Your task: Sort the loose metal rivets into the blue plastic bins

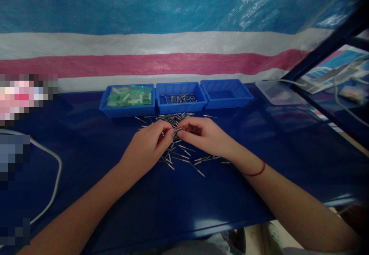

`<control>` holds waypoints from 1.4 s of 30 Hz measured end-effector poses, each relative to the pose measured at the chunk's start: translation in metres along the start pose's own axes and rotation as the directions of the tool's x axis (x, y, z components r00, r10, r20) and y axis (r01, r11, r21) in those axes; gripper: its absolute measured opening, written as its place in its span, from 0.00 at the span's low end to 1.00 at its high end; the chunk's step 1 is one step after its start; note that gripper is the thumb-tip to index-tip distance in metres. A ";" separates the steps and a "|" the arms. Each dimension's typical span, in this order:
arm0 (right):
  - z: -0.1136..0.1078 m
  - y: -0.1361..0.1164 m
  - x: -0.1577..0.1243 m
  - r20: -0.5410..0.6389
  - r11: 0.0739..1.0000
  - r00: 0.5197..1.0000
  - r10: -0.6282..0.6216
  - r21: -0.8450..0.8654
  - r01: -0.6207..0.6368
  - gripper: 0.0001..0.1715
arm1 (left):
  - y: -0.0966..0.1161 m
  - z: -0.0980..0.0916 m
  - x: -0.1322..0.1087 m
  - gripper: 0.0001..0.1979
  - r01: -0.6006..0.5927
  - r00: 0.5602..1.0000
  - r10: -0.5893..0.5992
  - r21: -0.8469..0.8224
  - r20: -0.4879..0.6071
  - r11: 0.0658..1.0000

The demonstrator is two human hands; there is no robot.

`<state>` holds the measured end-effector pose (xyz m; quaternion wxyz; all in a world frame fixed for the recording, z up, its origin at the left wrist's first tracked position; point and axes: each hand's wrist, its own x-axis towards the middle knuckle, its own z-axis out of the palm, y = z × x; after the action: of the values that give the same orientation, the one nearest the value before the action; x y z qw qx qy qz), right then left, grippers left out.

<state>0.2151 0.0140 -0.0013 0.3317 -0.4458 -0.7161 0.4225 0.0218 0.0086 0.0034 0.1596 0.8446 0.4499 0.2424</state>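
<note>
A loose pile of small metal pins [184, 156] lies on the dark blue table [178, 205], in front of three blue bins. My left hand [150, 145] and my right hand [201, 134] meet over the pile, fingertips almost touching. Both hands are closed in a pinch, and together they hold a thin metal pin [178, 129] between their fingertips. A red string bracelet circles my right wrist. The middle bin [181, 98] holds several similar pins. The left bin [128, 100] holds small pale parts on green. The right bin [226, 93] looks bare inside.
A striped blue, white and pink tarp hangs behind the table. A clear plastic tray [276, 92] sits to the right of the bins, beside a dark slanted frame bar. A white cable [49, 182] curves across the table's left side.
</note>
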 end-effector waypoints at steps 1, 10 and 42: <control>0.001 0.000 0.000 -0.002 1.000 1.000 -0.013 0.019 0.013 0.07 | 0.000 0.000 0.000 0.08 0.009 1.000 -0.009 -0.023 0.002 1.000; 0.005 -0.001 -0.001 -0.090 0.993 0.996 -0.028 0.115 0.038 0.09 | -0.002 0.006 0.000 0.07 0.001 1.000 0.000 -0.088 0.016 0.996; -0.023 0.027 0.030 -0.462 0.659 0.726 -0.509 -0.752 -0.016 0.15 | -0.009 0.007 0.000 0.07 -0.054 0.999 0.054 0.000 -0.008 0.999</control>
<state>0.2329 0.0556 -0.0128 0.4134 -0.5440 -0.7203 -0.1197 0.0194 0.0131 -0.0070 0.1515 0.8554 0.4277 0.2498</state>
